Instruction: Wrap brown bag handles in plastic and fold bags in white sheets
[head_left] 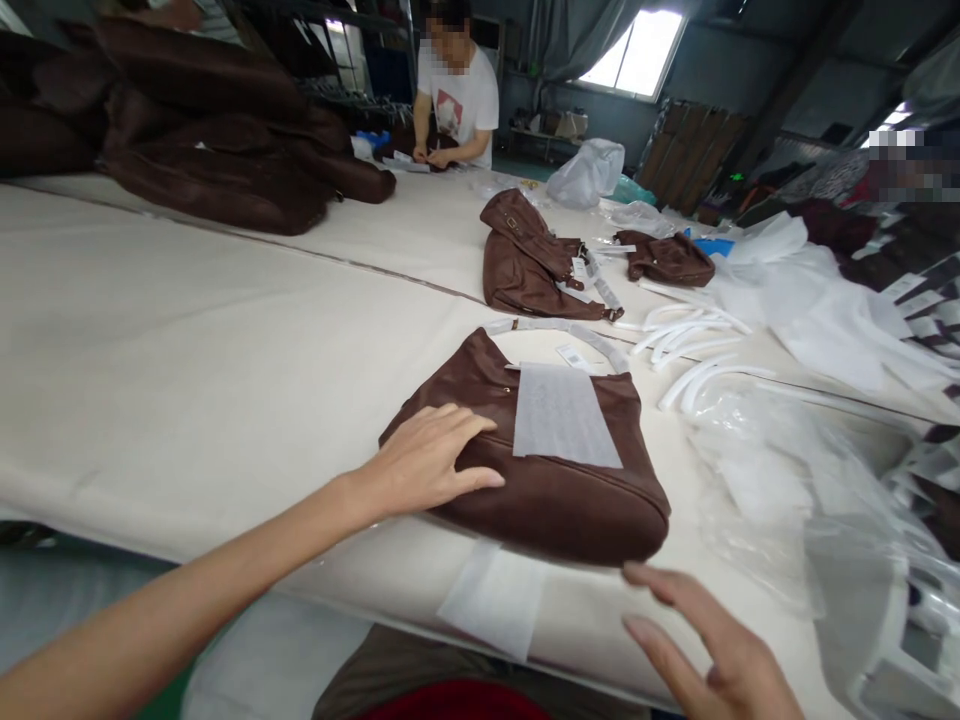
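A brown handbag point(562, 505) lies on the pale table in front of me, its wrapped handle point(559, 328) arching away from me. A white sheet of wrapping point(566, 415) drapes over its upper front, and a small hang tag point(573, 357) shows inside the handle loop. My left hand point(431, 460) rests on the left part of the bag with its fingers spread. Off the bag's lower right corner, my right hand point(705, 640) hovers over the table edge, thumb and fingers apart, holding nothing. Another white sheet point(495, 600) hangs over the near edge.
Brown bags point(225, 150) are heaped at the far left; another brown bag point(525, 260) lies beyond mine. White curved strips point(686, 335) and clear plastic bags point(772, 480) are on the right. A person in a white shirt point(476, 90) works across the table.
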